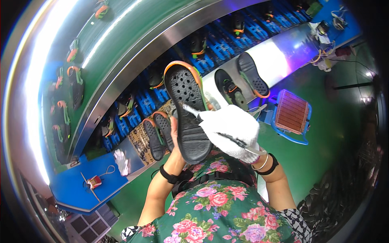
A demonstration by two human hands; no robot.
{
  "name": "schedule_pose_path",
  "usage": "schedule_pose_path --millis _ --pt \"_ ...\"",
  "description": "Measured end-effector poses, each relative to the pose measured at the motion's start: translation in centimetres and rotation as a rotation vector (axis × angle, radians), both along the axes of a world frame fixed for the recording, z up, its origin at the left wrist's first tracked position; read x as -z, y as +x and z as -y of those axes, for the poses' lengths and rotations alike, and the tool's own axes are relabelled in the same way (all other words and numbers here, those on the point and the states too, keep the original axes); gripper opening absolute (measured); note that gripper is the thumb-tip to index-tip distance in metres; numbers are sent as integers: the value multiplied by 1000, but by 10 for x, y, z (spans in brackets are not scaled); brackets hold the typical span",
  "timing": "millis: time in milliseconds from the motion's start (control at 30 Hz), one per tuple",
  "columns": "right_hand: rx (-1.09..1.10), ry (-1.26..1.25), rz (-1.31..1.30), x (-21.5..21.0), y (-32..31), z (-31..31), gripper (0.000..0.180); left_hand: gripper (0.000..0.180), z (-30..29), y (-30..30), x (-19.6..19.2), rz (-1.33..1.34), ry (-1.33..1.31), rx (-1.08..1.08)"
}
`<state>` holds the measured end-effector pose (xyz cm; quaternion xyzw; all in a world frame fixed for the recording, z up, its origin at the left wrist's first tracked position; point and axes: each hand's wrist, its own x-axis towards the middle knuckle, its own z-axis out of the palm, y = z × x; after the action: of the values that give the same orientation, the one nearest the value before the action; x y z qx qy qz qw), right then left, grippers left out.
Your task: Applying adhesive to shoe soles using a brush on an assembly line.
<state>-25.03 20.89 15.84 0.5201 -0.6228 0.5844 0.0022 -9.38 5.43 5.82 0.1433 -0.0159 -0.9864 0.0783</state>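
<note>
In front of me a black shoe sole [191, 137] with an orange rim at its far end stands tilted, its inner face with round holes toward me. My left hand [174, 135], bare, grips the sole by its left edge; most of its fingers are hidden behind it. A white knit glove covers my right hand [231, 131], which is closed around a thin brush [191, 110]. The brush's pale tip is at the middle of the sole, against or just over the surface. A thin clear tube runs along the glove toward my wrist.
Two more soles [150, 139] lie on a cardboard-covered ledge at left. A shoe [229, 87] and another sole [253, 75] rest on the white ledge. Beyond, blue racks [222, 49] carry shoes beside a green conveyor [125, 24]. A blue-framed stool [291, 113] stands at right.
</note>
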Motion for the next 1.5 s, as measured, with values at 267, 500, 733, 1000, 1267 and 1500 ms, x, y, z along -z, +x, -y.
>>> schedule_pose_path --millis 267,500,733,1000,1267,1500 --pt "-19 102 -127 -11 4 19 41 93 -9 3 -11 -96 144 48" --pt "-69 56 69 15 39 28 45 85 -13 10 -3 323 -268 55" --pt "-71 83 -18 15 39 25 43 93 -6 7 3 137 -123 29" --pt "-34 21 43 0 23 29 36 96 3 -18 -21 22 -193 -50" --pt "-91 1 124 21 25 24 36 105 5 -33 -37 -32 -104 -104" --pt "-226 -24 159 18 36 20 38 105 11 -41 -31 -187 -61 -55"
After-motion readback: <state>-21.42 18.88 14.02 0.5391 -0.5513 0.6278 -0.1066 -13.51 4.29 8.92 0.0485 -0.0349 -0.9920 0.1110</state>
